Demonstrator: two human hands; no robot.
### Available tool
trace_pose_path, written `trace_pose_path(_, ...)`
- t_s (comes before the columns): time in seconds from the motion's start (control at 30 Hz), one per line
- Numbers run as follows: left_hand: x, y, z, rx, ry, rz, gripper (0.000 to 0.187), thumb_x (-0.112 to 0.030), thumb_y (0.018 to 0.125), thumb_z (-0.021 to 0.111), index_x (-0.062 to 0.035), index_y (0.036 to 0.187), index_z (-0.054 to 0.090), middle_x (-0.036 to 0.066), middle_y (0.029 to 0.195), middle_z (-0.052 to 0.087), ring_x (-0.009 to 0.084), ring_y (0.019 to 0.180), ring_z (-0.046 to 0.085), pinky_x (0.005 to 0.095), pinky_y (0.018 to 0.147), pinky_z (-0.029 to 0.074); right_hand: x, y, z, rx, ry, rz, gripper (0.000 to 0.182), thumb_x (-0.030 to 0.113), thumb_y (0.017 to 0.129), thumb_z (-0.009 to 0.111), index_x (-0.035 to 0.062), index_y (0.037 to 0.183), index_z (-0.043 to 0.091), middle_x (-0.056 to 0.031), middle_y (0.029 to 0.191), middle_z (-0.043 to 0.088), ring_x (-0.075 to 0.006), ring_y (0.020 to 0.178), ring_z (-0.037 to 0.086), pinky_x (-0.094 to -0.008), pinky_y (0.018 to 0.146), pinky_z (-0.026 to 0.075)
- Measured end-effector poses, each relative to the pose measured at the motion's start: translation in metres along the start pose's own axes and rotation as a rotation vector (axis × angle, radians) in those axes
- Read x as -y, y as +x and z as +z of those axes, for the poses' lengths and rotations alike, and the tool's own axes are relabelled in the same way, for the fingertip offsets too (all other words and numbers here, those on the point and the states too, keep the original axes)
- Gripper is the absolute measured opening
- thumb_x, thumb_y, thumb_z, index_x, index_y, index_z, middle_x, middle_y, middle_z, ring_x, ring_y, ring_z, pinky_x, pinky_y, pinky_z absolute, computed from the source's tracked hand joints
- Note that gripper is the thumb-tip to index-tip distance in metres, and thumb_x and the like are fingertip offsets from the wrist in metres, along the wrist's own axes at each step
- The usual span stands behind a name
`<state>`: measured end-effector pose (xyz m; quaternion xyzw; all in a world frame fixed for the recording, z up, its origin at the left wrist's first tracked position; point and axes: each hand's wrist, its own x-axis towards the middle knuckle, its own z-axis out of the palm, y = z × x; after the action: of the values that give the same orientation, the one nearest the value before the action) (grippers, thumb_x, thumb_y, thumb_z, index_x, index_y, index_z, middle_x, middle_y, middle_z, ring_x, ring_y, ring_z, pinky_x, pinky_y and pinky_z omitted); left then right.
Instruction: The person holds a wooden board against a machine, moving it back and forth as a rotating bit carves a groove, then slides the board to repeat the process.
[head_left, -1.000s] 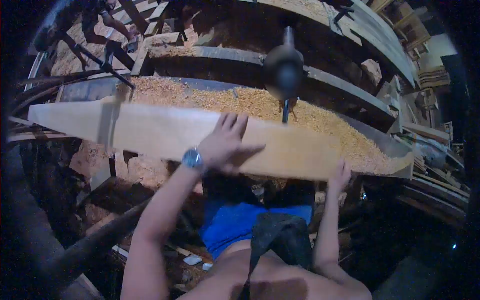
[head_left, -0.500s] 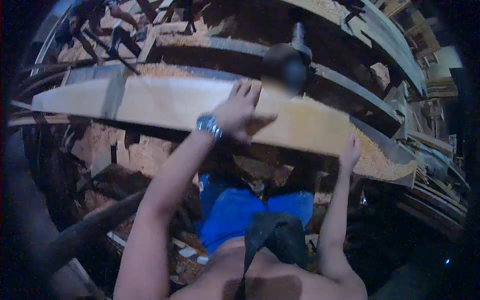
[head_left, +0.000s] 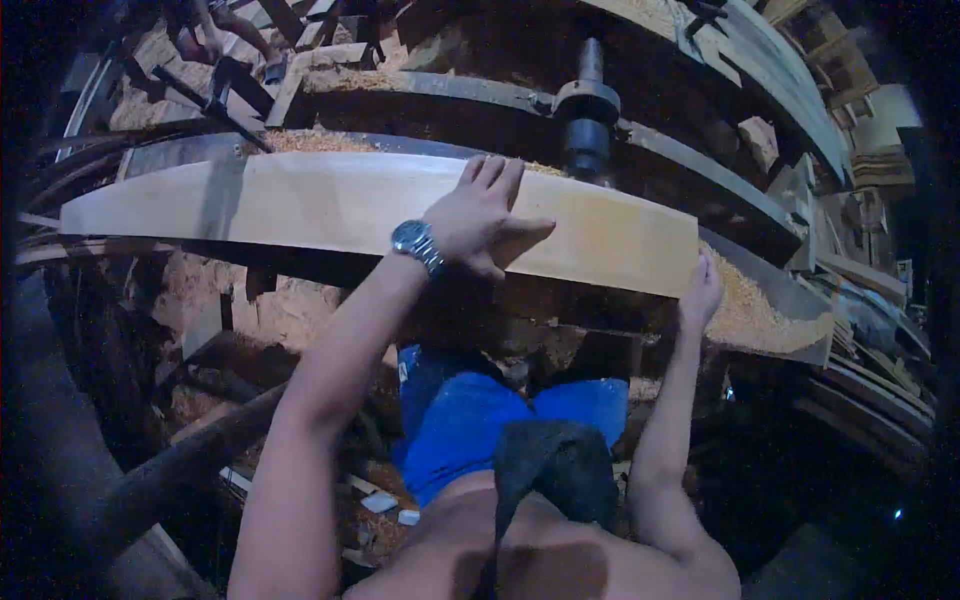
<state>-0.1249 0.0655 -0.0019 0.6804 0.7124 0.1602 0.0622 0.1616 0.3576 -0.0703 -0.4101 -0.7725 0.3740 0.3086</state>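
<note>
A long pale wooden board (head_left: 330,200) with a curved far edge lies across the bench in front of me. My left hand (head_left: 480,215), with a metal watch (head_left: 412,238) on the wrist, rests on its top face, fingers spread toward the far edge and thumb pointing right. My right hand (head_left: 703,287) is closed around the board's right end, its fingers partly hidden by the wood. Just beyond the far edge stands a dark cylindrical machine spindle (head_left: 587,115), close to the board in this view.
Sawdust (head_left: 755,305) covers the bench to the right of the board. Wooden beams (head_left: 420,88) run behind it. A person's legs (head_left: 215,30) show at the upper left. Stacked boards (head_left: 870,375) lie at the right, and a dark bar (head_left: 200,465) crosses the lower left.
The board's right end and my right hand have shifted slightly away from me. The spindle area, blurred before, now shows sharply. My left hand stays on the board.
</note>
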Motion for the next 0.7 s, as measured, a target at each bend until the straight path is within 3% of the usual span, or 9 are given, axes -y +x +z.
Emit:
trace_pose_path(0.1,-0.019,-0.020,0.022,-0.094,0.032,0.013,0.094,-0.046,0.044,0.088,-0.0366,0.133,0.059,0.034,0.135,0.041,0.0522,0.127,0.038,0.0656,0.109,0.025,-0.009,-0.033,-0.021,-0.042,-0.268,0.022,0.035,0.023,0.105,0.047,-0.0025,0.120,0.065,-0.0121,0.111,0.070,-0.0194,0.100,0.065,-0.0339,0.089,0.050)
trace_pose_path(0.23,-0.055,-0.047,0.018,-0.055,-0.003,0.026,0.091,-0.042,0.047,0.087,-0.0398,0.133,0.057,0.034,0.134,0.042,0.0537,0.126,0.038,0.0654,0.109,0.026,-0.005,-0.101,-0.040,-0.176,-0.069,0.160,0.033,0.021,0.104,0.048,-0.0042,0.116,0.065,-0.0104,0.106,0.070,-0.0189,0.097,0.064,-0.0352,0.085,0.051)
trace_pose_path(0.33,-0.036,-0.022,0.026,-0.114,0.030,0.025,0.092,-0.041,0.046,0.087,-0.0408,0.133,0.057,0.033,0.135,0.041,0.0536,0.127,0.037,0.0649,0.109,0.026,-0.030,-0.053,-0.034,-0.068,-0.066,0.144,0.031,0.020,0.104,0.049,-0.0041,0.111,0.066,-0.0098,0.104,0.070,-0.0186,0.095,0.062,-0.0347,0.084,0.050)
trace_pose_path(0.4,-0.008,0.010,0.018,-0.059,-0.002,0.006,0.087,-0.042,0.049,0.084,-0.0397,0.132,0.057,0.034,0.130,0.044,0.0530,0.124,0.038,0.0656,0.108,0.026,-0.023,0.014,-0.015,0.008,-0.095,-0.047,0.029,0.019,0.104,0.049,-0.0037,0.108,0.066,-0.0106,0.104,0.068,-0.0192,0.093,0.061,-0.0346,0.085,0.050)
trace_pose_path(0.5,-0.012,0.004,0.027,-0.152,0.011,0.021,0.087,-0.041,0.047,0.085,-0.0384,0.130,0.059,0.035,0.130,0.043,0.0524,0.122,0.039,0.0662,0.107,0.026,-0.011,-0.001,-0.022,-0.014,-0.186,0.014,0.029,0.018,0.103,0.049,-0.0044,0.112,0.065,-0.0121,0.107,0.068,-0.0212,0.096,0.062,-0.0352,0.088,0.050)
trace_pose_path(0.53,-0.031,-0.003,0.014,-0.026,-0.052,-0.045,0.089,-0.040,0.045,0.085,-0.0376,0.130,0.059,0.035,0.132,0.043,0.0531,0.123,0.038,0.0667,0.107,0.026,-0.016,-0.018,-0.027,-0.048,-0.133,-0.049,0.028,0.017,0.103,0.050,-0.0051,0.115,0.064,-0.0124,0.109,0.068,-0.0215,0.098,0.063,-0.0348,0.090,0.049)
trace_pose_path(0.57,-0.043,-0.016,0.021,-0.049,-0.044,-0.017,0.081,-0.041,0.051,0.083,-0.0388,0.129,0.060,0.034,0.132,0.042,0.0532,0.123,0.038,0.0669,0.105,0.026,-0.024,-0.042,-0.034,-0.091,-0.075,-0.117,0.029,0.016,0.103,0.050,-0.0058,0.117,0.063,-0.0128,0.111,0.068,-0.0218,0.101,0.063,-0.0344,0.092,0.049)
trace_pose_path(0.63,-0.055,-0.027,0.029,-0.061,-0.052,0.013,0.080,-0.041,0.053,0.083,-0.0396,0.130,0.059,0.035,0.135,0.040,0.0540,0.126,0.037,0.0673,0.106,0.026,-0.015,-0.081,-0.046,-0.148,0.079,0.332,0.029,0.013,0.102,0.052,-0.0068,0.122,0.060,-0.0137,0.112,0.067,-0.0215,0.105,0.063,-0.0331,0.095,0.048)
trace_pose_path(0.7,-0.060,-0.033,0.028,-0.031,-0.082,0.020,0.092,-0.040,0.046,0.086,-0.0390,0.133,0.057,0.037,0.141,0.037,0.0555,0.132,0.033,0.0677,0.111,0.023,-0.024,-0.078,-0.046,-0.150,-0.062,0.181,0.032,0.018,0.102,0.051,-0.0052,0.122,0.062,-0.0126,0.113,0.068,-0.0197,0.103,0.064,-0.0325,0.092,0.049)
